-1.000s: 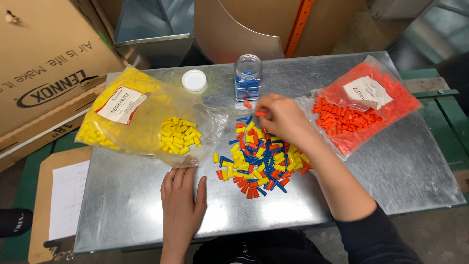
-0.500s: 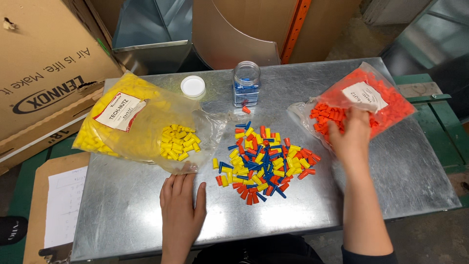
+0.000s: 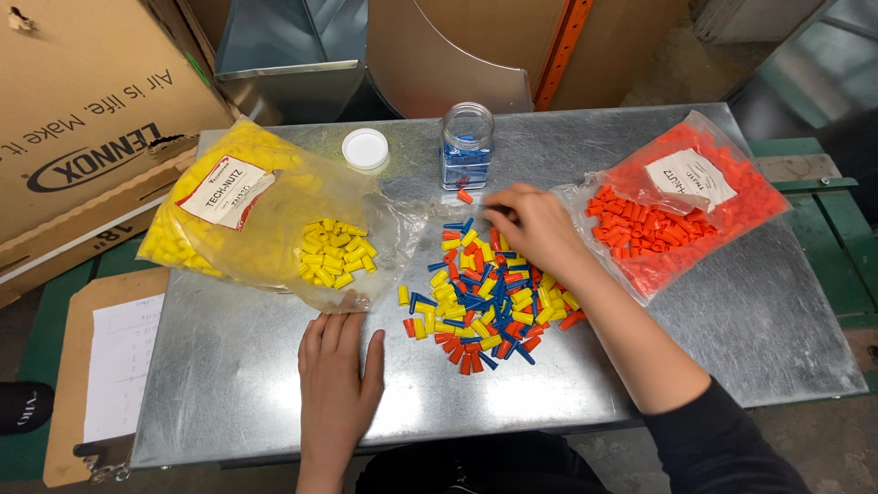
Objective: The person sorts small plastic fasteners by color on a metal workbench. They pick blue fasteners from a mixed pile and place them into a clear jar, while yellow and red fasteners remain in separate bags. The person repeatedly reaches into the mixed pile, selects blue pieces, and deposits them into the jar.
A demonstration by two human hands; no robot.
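A mixed pile of yellow, blue and orange wire caps (image 3: 483, 297) lies in the middle of a galvanised metal table (image 3: 229, 402). My right hand (image 3: 533, 227) reaches over the pile's far edge, its fingertips together at the topmost caps; whether it pinches one is hidden. My left hand (image 3: 338, 375) lies flat and empty on the table, fingertips just below the mouth of a clear bag of yellow caps (image 3: 247, 215). To the right lies an open bag of orange caps (image 3: 681, 206). A clear jar (image 3: 465, 144) with blue caps stands behind the pile.
A white lid (image 3: 365, 149) lies left of the jar, and one orange cap (image 3: 465, 196) lies in front of it. A cardboard box (image 3: 82, 119) and a clipboard with paper (image 3: 110, 366) are at the left. Sheet-metal ducting (image 3: 293, 46) stands behind the table.
My right hand went from the pile to the orange bag and has come back left to the pile's far edge. My left hand has stayed flat on the table.
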